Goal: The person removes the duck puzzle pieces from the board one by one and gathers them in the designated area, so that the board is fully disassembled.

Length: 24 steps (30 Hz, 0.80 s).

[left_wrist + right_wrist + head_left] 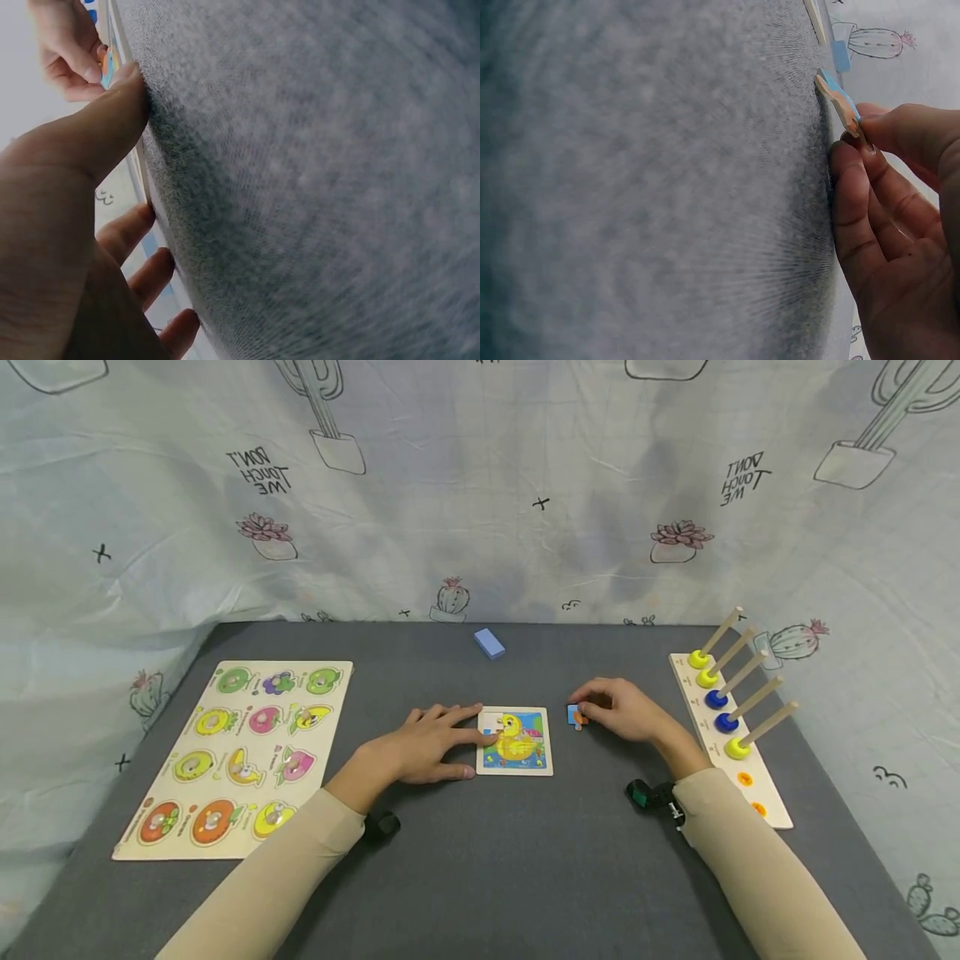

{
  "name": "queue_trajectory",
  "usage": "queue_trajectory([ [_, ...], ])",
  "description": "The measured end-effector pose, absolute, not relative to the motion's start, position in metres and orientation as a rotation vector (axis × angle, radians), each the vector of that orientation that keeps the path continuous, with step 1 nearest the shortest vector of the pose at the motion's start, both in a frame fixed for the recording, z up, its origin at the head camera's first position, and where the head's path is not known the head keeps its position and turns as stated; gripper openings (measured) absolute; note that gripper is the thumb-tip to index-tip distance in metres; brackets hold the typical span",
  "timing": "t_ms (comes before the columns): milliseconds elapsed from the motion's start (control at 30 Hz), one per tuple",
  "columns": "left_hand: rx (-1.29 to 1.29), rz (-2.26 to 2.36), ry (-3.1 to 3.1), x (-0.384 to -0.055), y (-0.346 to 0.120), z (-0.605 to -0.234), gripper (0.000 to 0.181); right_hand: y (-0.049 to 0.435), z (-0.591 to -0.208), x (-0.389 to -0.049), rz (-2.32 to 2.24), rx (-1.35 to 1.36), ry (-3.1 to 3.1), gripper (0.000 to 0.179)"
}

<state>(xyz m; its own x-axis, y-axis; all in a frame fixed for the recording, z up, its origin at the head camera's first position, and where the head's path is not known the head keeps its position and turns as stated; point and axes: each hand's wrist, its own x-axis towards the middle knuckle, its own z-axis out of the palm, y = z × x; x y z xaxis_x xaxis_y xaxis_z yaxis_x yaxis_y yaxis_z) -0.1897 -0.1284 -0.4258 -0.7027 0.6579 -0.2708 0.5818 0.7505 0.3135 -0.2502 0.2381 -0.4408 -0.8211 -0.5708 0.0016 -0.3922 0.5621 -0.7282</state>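
A small square jigsaw puzzle with a yellow duck and a pale frame lies flat in the middle of the table. My left hand rests at its left side, fingers spread and fairly straight. Its index fingertip reaches over the picture, and its thumb is at the lower left of the frame. To the right of the puzzle, my right hand pinches a blue and orange jigsaw piece between thumb and fingers. In the right wrist view the wooden piece is tilted, close over the grey cloth, its lower end hidden by the fingertips.
A wooden fruit puzzle board lies at the left, partly beneath my left forearm in view. At the right stands a peg board with upright sticks and yellow and blue rings. A blue block lies near the table's back edge, before a patterned curtain.
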Motion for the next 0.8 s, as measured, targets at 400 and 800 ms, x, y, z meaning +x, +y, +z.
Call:
queue_trajectory([
  [400, 0.953, 0.276, 2.610, -0.188, -0.126, -0.424, 0.063, 0.240, -0.445, -0.247, -1.108, -0.806, 2.583, 0.020],
  [800, 0.962, 0.358, 2.600, -0.184, -0.114, -0.419, 0.061, 0.242, -0.443, -0.245, -1.155, -0.819, 2.572, 0.019],
])
